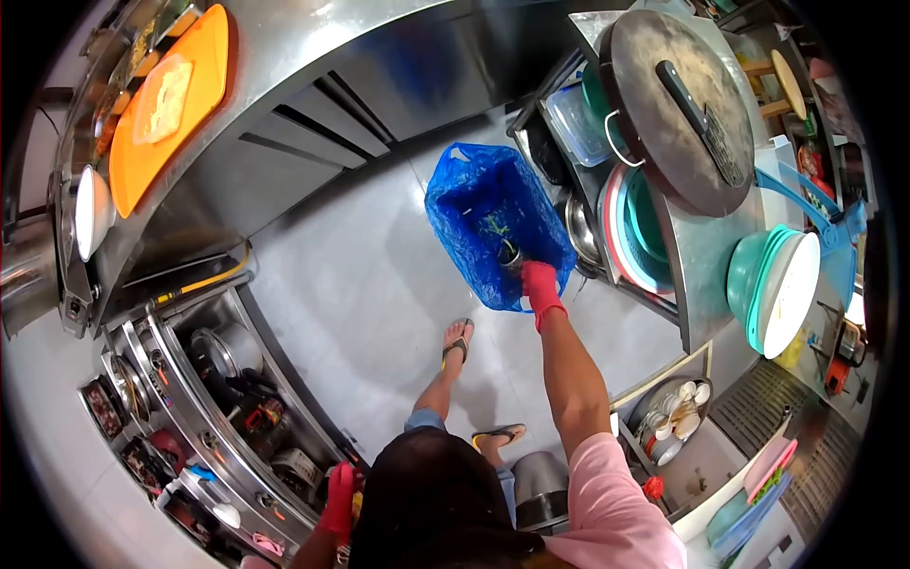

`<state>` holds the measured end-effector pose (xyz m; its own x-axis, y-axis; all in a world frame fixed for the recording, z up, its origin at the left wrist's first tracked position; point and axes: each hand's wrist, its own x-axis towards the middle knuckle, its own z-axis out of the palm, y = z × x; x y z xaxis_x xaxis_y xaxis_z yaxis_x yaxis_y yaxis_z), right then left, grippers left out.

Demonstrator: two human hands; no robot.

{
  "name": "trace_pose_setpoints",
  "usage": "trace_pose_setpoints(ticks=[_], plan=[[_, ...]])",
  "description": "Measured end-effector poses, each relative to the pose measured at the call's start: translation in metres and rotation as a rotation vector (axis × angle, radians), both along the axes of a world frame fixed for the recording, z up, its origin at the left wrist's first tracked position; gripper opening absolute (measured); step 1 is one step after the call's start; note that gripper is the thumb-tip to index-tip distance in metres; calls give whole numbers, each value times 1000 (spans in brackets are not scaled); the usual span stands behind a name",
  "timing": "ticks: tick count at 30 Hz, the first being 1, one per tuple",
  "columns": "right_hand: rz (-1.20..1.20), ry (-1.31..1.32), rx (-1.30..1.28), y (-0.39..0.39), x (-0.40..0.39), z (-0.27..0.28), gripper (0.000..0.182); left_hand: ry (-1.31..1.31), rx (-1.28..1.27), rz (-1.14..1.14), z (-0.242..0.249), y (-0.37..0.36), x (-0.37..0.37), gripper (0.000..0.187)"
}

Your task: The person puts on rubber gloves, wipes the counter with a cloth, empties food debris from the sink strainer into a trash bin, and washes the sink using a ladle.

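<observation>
Landmark: the blue plastic bag [493,223] lining a bin on the grey floor [379,313]; every place below is told from it.
Right hand: the right hand [539,284], in a red glove, sits at the near rim of the bag, arm stretched down to it. Its fingers are curled together on a small dark thing [512,256] just inside the rim; what that thing is cannot be told.
Left hand: the left hand [339,501], also in a red glove, hangs low, well apart from the bag, beside the shelves of pots [227,356]. Whether its fingers are apart or together cannot be told.
Inside the bag: a few green scraps [495,226] lie on the bottom, just beyond the right hand.
Around the bag: a steel surface [706,251] stands just beside it, carrying a round chopping board [678,109] with a cleaver [701,123]; teal basins [773,284] are stacked further along.
Step in hand: judged from the pose, waste is being dropped into the bag.
Next move calls for: loosening the fingers over the opening, clear of the rim, so nothing lands on the floor.
</observation>
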<state>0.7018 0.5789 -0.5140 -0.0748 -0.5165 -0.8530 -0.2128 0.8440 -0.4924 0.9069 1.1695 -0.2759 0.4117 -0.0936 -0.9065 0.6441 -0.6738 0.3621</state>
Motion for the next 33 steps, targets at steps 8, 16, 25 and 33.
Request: trace_pose_setpoints(ticks=[8,16,25,33], plan=[[141,-97,-115,0,-4,65,19,-161,-178,-390,-47,-235,27,21],[116,-182,-321,14,20,185,21,-130,-498,-401,-11,-500,-37,36],[189,-106,-482,16,14,209,20,-102,-560,-235,-34,-544,-69,25],[62,-212,-268,6,-20,232,22,-107,-542,-230,-50,-550,-62,29]])
